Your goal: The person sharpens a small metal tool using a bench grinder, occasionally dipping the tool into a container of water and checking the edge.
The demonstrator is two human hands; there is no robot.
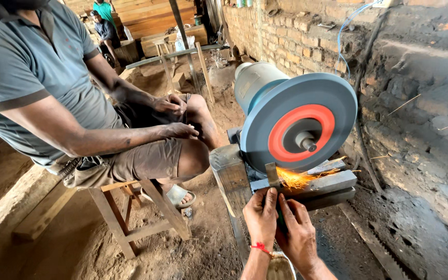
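Both hands, left and right, pinch a blade against the spinning wheel; a slip could pull fingers into sparks.

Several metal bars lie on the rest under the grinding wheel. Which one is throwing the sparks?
The narrow upright blade pinched by both hands, left hand and right hand; the flat bars beside it lie untouched.

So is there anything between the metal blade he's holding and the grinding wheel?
Nothing visible. Both hands, left hand and right hand, hold the metal blade straight against the grey grinding wheel; sparks fly at the contact.
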